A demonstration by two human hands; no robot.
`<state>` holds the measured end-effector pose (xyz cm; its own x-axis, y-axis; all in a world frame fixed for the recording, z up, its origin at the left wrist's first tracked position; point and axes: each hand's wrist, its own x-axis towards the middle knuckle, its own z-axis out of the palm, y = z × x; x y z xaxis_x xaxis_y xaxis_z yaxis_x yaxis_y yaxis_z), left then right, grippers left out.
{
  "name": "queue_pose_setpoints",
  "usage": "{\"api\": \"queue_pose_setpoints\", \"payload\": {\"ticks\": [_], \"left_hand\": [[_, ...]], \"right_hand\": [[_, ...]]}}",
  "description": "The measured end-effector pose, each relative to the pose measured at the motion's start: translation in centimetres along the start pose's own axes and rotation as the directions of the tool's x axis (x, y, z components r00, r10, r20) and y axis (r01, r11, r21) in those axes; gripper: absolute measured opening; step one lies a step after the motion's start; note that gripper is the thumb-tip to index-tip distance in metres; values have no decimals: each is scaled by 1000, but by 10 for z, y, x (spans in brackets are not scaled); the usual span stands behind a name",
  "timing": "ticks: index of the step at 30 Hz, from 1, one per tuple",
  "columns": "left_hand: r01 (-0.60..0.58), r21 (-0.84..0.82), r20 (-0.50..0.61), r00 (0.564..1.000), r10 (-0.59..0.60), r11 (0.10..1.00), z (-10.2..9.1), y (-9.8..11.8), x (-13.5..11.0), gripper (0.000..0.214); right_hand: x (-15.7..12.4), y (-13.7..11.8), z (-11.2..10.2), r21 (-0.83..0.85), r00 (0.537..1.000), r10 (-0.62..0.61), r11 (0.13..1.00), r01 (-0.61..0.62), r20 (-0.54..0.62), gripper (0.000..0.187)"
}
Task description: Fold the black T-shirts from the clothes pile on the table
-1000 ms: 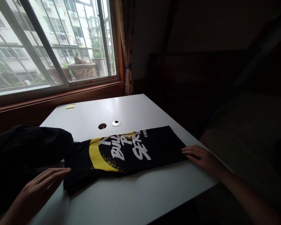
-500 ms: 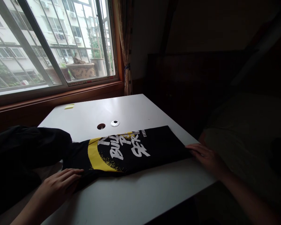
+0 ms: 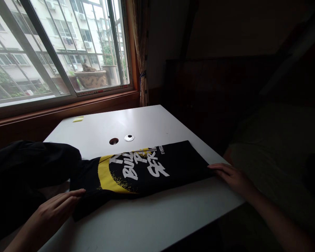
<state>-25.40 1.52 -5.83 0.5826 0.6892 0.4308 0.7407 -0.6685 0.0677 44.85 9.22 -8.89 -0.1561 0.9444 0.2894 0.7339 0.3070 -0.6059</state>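
A black T-shirt [image 3: 183,161] with white lettering and a yellow arc lies folded lengthwise across the white table [image 3: 157,213]. At its left end my left hand [image 3: 52,210] has its fingers together on the near edge, gripping the cloth; the thumb is mostly hidden. A flap of black fabric hangs towards me beside those fingertips. My right hand [image 3: 233,178] pinches the near right corner of the shirt between thumb and fingers. Bulky dark cloth [image 3: 39,164] fills the left side, touching the shirt's left end.
Beyond the shirt are a round hole [image 3: 113,141] and a silver ring fitting [image 3: 129,138] in the tabletop. Yellow paper [image 3: 78,119] lies near the far left corner. A barred window [image 3: 68,49] and a tied curtain [image 3: 144,84] stand behind the table.
My left hand has shifted slightly left, and a black flap of the shirt now shows below its fingertips. My right hand stays at the corner, almost unmoved.
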Motion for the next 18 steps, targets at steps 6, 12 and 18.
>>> {"api": "queue_pose_setpoints", "payload": {"ticks": [6, 12, 18], "left_hand": [[26, 48, 65, 997, -29, 998, 5, -2, -4, 19], [32, 68, 10, 999, -33, 997, -3, -15, -18, 15], [44, 38, -2, 999, -44, 998, -3, -9, -26, 16]], "right_hand": [[-7, 7, -1, -177, 987, -162, 971, 162, 15, 25], [-11, 14, -8, -256, 980, -192, 946, 201, 58, 22], [-12, 24, -9, -272, 979, -205, 940, 203, 23, 24]]}}
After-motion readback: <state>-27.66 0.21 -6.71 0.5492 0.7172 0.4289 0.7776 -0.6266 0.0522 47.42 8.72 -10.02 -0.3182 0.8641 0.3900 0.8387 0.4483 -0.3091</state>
